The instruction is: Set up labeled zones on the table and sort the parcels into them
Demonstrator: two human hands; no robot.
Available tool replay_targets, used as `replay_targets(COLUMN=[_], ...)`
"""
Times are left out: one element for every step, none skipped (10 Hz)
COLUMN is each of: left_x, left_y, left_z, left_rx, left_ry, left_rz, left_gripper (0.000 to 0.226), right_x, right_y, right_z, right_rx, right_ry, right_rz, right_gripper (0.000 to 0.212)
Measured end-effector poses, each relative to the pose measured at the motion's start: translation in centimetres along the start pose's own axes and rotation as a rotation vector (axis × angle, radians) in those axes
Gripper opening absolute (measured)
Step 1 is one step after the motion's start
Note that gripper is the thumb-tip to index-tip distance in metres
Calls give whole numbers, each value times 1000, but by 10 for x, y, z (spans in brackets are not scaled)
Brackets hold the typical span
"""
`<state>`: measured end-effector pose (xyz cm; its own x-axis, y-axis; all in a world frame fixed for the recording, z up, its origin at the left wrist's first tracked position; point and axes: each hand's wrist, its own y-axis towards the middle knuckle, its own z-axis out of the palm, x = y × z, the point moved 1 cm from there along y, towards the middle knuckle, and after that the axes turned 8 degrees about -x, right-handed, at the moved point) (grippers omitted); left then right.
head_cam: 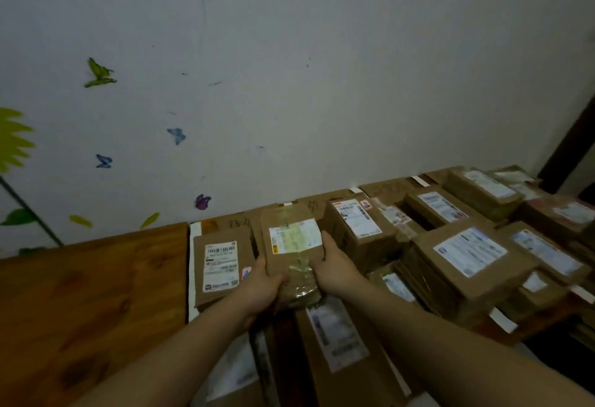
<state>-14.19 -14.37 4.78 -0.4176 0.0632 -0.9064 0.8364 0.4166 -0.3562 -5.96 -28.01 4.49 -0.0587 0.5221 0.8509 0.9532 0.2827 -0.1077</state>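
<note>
A brown cardboard parcel (291, 239) with a white label and clear tape is held between both hands near the middle of the table. My left hand (262, 287) grips its lower left edge, thumb on top. My right hand (335, 265) grips its right side, fingers along the edge. To its left lies a flat parcel (222, 268) with a barcode label on a cardboard zone sheet (225, 223) with handwriting. More handwritten cardboard sheets (386, 186) lie along the wall.
Several labelled brown parcels (467, 261) are stacked on the right half of the table, and a long box (338, 342) lies under my arms. Bare wooden tabletop (90, 294) stretches to the left. A white wall with butterfly stickers stands behind.
</note>
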Motion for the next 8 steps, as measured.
replay_targets(left_x=[-6,-4,1,7,4,-9,-25,-51], left_y=[20,38,47,50,50,45,31,3], left_z=[16,29,40,47,48,43,28,16], left_rx=[-58,-99,-126,-145,-154,-118,-116,-189], left_ry=[27,97,149,165,169,266,374,382], left_rz=[17,6,-38,-79,-76,-49,42,126], left_gripper=[50,48,50,48,43,44,43,28], right_x=[-13,-28,-42,-54,-54,-48,-26,2], right_y=[37,66,81,85,82,89,82,71], right_z=[0,1,3,5,2,-6,-23,-47], right_rx=[64,114,176,219,283,325,316,275], right_ry=[-39,-96,-151,-164,-188,-184,-208,-285], right_rz=[-31,-71,-98,-96,-98,-78,-155,-214], right_gripper=[54,56,60,68,73,72,58,50])
